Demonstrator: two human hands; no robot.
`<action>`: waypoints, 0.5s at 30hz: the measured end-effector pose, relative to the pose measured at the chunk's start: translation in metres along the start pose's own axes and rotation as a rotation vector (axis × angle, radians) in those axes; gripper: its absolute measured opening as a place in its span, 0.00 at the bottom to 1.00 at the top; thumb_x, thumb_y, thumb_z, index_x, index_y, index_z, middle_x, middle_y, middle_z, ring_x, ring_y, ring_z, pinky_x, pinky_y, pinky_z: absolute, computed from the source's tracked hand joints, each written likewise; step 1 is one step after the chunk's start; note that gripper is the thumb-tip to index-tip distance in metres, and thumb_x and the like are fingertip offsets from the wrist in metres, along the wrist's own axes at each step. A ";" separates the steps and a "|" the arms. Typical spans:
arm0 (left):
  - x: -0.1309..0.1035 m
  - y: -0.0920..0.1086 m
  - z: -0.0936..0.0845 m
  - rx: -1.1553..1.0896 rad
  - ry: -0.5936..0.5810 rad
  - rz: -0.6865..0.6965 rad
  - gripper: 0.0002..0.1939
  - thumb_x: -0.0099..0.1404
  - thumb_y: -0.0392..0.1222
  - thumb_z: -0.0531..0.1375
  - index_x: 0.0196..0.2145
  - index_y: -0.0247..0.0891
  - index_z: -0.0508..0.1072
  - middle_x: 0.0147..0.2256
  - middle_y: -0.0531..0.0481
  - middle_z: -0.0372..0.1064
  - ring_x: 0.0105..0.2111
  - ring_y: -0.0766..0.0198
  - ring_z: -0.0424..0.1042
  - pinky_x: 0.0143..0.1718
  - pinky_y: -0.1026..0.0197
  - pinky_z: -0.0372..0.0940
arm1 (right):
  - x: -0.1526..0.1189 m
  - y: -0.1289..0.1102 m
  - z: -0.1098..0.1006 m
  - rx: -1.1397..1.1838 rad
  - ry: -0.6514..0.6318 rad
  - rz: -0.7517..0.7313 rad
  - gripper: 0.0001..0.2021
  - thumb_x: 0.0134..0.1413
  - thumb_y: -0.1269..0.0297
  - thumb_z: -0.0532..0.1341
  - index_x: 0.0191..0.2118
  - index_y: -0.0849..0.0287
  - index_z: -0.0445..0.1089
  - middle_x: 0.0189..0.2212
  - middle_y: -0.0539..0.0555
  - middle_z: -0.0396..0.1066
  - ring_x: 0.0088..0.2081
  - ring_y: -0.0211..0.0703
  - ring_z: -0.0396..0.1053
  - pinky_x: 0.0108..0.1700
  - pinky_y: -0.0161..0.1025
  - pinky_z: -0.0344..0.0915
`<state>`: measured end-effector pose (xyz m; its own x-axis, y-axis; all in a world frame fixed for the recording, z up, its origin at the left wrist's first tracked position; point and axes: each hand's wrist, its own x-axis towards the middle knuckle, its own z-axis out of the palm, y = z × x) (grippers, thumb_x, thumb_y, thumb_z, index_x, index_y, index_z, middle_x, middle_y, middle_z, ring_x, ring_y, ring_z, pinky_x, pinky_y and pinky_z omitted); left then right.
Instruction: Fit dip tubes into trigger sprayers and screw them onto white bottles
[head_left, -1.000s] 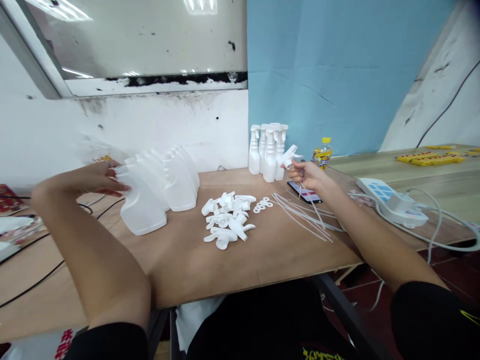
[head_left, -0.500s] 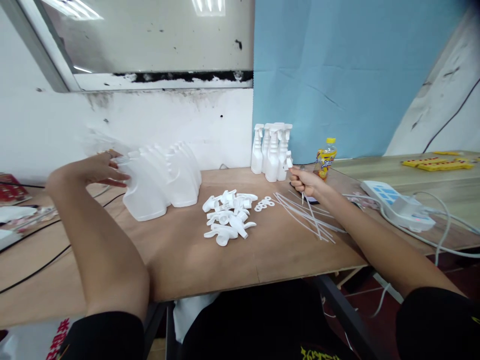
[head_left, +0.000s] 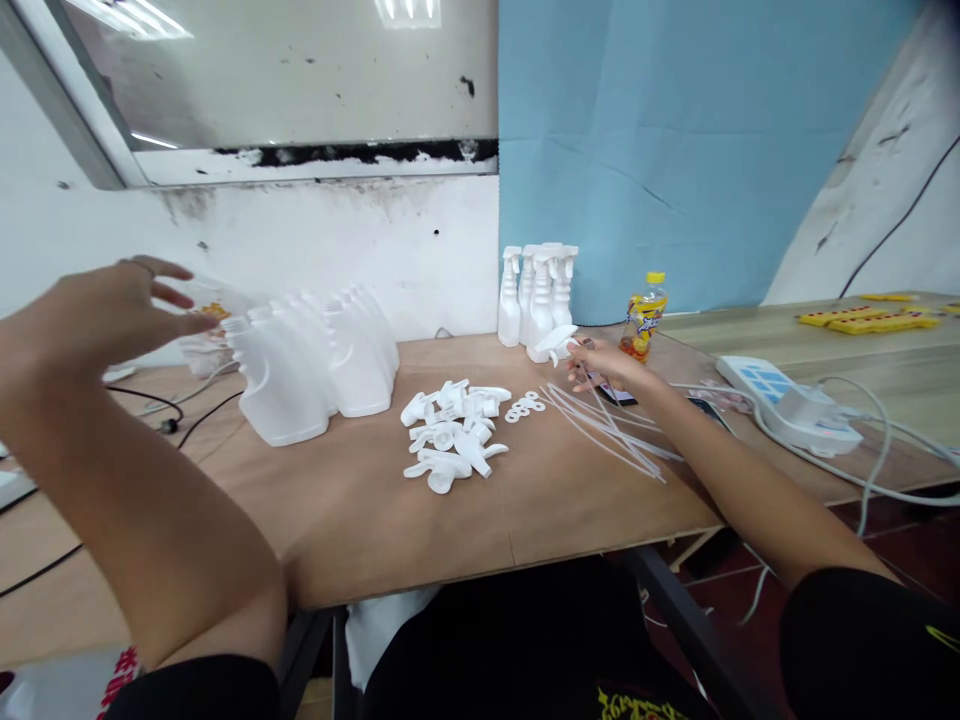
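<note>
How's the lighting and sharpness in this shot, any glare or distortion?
Head view: light strips glare in the window; shadows on the table look soft. Same view: the white bottles blend into each other. Same view: the left hand looms large near the edge, probably wide-lens stretch.

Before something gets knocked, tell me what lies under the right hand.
Part of a phone shows beneath the right hand, beside thin white tubes; the hand covers the phone's remainder.

Clear front tabletop [head_left: 390, 545], spray heads [head_left: 444, 436] blocking centre
</note>
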<state>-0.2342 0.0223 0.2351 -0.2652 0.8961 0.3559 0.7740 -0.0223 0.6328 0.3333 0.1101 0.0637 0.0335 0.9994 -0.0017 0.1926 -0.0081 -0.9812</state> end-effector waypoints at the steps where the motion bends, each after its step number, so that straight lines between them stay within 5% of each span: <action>1: -0.011 0.018 0.011 0.189 0.058 0.122 0.32 0.49 0.52 0.73 0.49 0.42 0.70 0.31 0.57 0.69 0.40 0.57 0.67 0.56 0.44 0.56 | 0.001 0.001 0.000 -0.012 0.017 -0.012 0.09 0.61 0.61 0.64 0.41 0.58 0.65 0.32 0.56 0.72 0.27 0.41 0.72 0.25 0.37 0.72; 3: -0.039 0.058 0.051 0.321 0.047 0.415 0.21 0.63 0.50 0.64 0.51 0.39 0.71 0.35 0.54 0.72 0.36 0.62 0.68 0.51 0.49 0.61 | 0.002 0.001 -0.001 -0.034 0.071 -0.055 0.11 0.59 0.60 0.65 0.44 0.57 0.66 0.37 0.58 0.74 0.32 0.44 0.74 0.28 0.37 0.73; 6: -0.080 0.097 0.139 0.005 -0.079 0.668 0.12 0.66 0.44 0.59 0.44 0.36 0.75 0.39 0.48 0.74 0.36 0.64 0.71 0.40 0.60 0.66 | 0.000 -0.004 0.002 -0.054 0.160 -0.175 0.12 0.60 0.58 0.65 0.46 0.56 0.68 0.46 0.58 0.74 0.41 0.46 0.75 0.31 0.33 0.73; 10: -0.105 0.089 0.235 -0.363 -0.320 0.512 0.18 0.64 0.53 0.61 0.44 0.36 0.73 0.42 0.44 0.74 0.36 0.60 0.74 0.35 0.59 0.69 | -0.017 -0.021 0.022 -0.016 0.119 -0.316 0.14 0.63 0.52 0.61 0.45 0.57 0.65 0.42 0.58 0.75 0.37 0.43 0.76 0.29 0.34 0.74; 12: -0.108 0.076 0.259 -0.524 -0.388 0.391 0.25 0.63 0.57 0.62 0.49 0.35 0.71 0.43 0.42 0.74 0.35 0.59 0.74 0.35 0.57 0.69 | -0.033 -0.030 0.041 0.033 -0.076 -0.328 0.19 0.61 0.45 0.61 0.41 0.58 0.64 0.33 0.58 0.76 0.27 0.43 0.76 0.23 0.36 0.73; 15: -0.113 0.066 0.270 -0.744 -0.419 0.332 0.31 0.64 0.59 0.61 0.57 0.37 0.66 0.53 0.39 0.69 0.43 0.57 0.74 0.42 0.56 0.70 | -0.061 -0.038 0.075 0.041 -0.380 -0.258 0.25 0.58 0.39 0.60 0.32 0.60 0.65 0.24 0.58 0.75 0.18 0.43 0.72 0.15 0.36 0.69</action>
<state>0.0017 0.0395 0.0513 0.2472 0.8771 0.4119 0.1648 -0.4570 0.8741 0.2500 0.0524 0.0868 -0.3735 0.9099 0.1805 0.1086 0.2361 -0.9656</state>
